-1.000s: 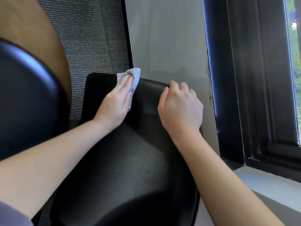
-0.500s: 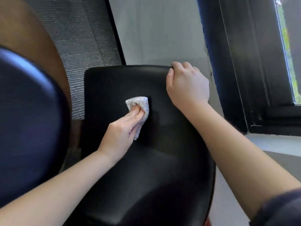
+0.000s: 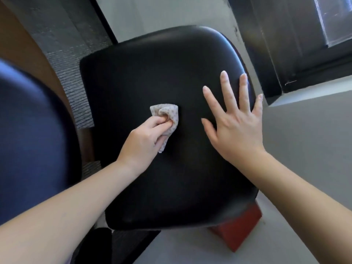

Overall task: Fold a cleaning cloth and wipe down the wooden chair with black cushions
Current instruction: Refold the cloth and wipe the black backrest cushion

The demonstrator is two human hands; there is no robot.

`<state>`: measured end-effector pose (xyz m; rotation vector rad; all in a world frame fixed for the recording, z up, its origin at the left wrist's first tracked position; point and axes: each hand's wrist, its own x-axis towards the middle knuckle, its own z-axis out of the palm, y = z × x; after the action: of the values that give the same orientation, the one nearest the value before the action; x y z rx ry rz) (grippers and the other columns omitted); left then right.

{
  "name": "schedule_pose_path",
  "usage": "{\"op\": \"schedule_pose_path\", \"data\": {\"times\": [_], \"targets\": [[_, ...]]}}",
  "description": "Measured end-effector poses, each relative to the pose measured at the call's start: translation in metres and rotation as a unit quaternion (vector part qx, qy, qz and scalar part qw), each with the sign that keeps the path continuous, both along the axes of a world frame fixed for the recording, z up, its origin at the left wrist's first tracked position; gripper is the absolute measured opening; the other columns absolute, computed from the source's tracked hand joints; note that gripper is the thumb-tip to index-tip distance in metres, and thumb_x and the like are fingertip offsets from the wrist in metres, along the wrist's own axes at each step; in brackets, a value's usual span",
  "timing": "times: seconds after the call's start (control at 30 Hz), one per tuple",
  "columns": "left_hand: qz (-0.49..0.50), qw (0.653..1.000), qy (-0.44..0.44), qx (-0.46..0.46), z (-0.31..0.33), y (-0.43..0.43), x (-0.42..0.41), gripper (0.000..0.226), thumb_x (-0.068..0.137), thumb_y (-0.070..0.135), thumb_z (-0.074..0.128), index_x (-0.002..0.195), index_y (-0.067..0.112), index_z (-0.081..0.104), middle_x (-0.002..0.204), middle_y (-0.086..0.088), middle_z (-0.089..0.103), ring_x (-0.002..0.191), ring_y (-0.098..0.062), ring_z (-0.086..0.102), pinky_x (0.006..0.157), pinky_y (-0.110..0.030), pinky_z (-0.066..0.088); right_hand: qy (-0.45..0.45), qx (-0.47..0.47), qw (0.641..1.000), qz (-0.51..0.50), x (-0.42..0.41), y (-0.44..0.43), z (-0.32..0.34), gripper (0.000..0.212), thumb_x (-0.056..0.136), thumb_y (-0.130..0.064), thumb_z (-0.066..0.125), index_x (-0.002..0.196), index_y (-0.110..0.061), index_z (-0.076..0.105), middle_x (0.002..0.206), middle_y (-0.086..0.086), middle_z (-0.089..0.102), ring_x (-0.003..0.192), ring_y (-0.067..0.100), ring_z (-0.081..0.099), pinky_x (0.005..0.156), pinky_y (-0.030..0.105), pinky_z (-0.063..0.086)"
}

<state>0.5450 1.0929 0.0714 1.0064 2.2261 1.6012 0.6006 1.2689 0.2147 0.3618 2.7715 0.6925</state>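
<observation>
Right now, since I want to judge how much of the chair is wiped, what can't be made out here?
Head view only:
- The chair's wooden frame: one reddish corner shows; the black cushion hides the rest.
- How the cloth is folded: bunched inside the left hand.
- Whether the right hand touches the cushion or hovers: cannot tell from above.
- Dark rounded shape at left: blurred, cut off by the edge.

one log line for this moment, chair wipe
phase: seat wipe | left hand: grips small speckled white cloth on black cushioned chair seat | right hand: open, fingers spread over seat
</observation>
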Motion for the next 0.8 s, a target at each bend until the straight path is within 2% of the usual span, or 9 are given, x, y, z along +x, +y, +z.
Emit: {"op": "schedule_pose_path", "data": {"times": [0.2,0.3,0.47,0.67,0.8], "targets": [[0.005,0.998,-0.06,-0.025,0.006,-0.009,0.029,0.029,0.08,0.001,0.076,0.107,0.009,0.071,0.105,0.004,0.063,0.093,-0.008,0.06,0.081,-0.021,0.051,-0.014,0.01,1.0,0.006,0.013,-0.007,-0.001,0.062,0.094,-0.052,0.04,0.152,-0.033,0.025,0.164,0.009,0.002,0.148,0.042,-0.004,0.107,0.073,0.018],[-0.022,0.996,-0.085,-0.036,0.012,-0.016,0.044,0.029,0.08,0.002,0.075,0.107,0.01,0.07,0.103,0.007,0.061,0.094,-0.008,0.059,0.083,-0.021,0.05,0.0,0.004,1.0,0.008,0.014,-0.007,-0.002,0.059,0.094,-0.049,0.039,0.151,-0.033,0.028,0.164,0.008,0.005,0.148,0.041,-0.001,0.108,0.072,0.019],[-0.069,0.991,-0.106,-0.05,0.021,-0.03,0.075,0.023,0.083,0.008,0.074,0.105,0.014,0.07,0.099,0.014,0.056,0.091,-0.002,0.055,0.08,-0.012,0.043,0.014,-0.003,1.0,0.013,0.014,-0.006,-0.001,0.058,0.095,-0.049,0.04,0.15,-0.034,0.03,0.164,0.007,0.006,0.148,0.041,0.0,0.109,0.07,0.016],[-0.063,0.989,-0.126,-0.042,0.028,-0.038,0.099,0.031,0.085,0.007,0.072,0.115,0.013,0.067,0.112,0.012,0.055,0.105,-0.001,0.053,0.092,-0.007,0.04,0.017,-0.037,0.998,0.044,0.027,-0.011,-0.001,0.052,0.095,-0.038,0.043,0.147,-0.029,0.039,0.163,0.007,0.013,0.149,0.04,0.003,0.111,0.071,0.009],[-0.056,0.99,-0.124,-0.029,0.036,-0.04,0.115,0.033,0.082,0.003,0.073,0.114,0.01,0.067,0.114,0.011,0.054,0.108,0.0,0.052,0.094,-0.005,0.038,0.016,-0.048,0.996,0.076,0.066,-0.018,-0.001,0.049,0.095,-0.034,0.042,0.143,-0.026,0.045,0.161,0.006,0.022,0.149,0.036,0.009,0.115,0.066,0.006]]}}
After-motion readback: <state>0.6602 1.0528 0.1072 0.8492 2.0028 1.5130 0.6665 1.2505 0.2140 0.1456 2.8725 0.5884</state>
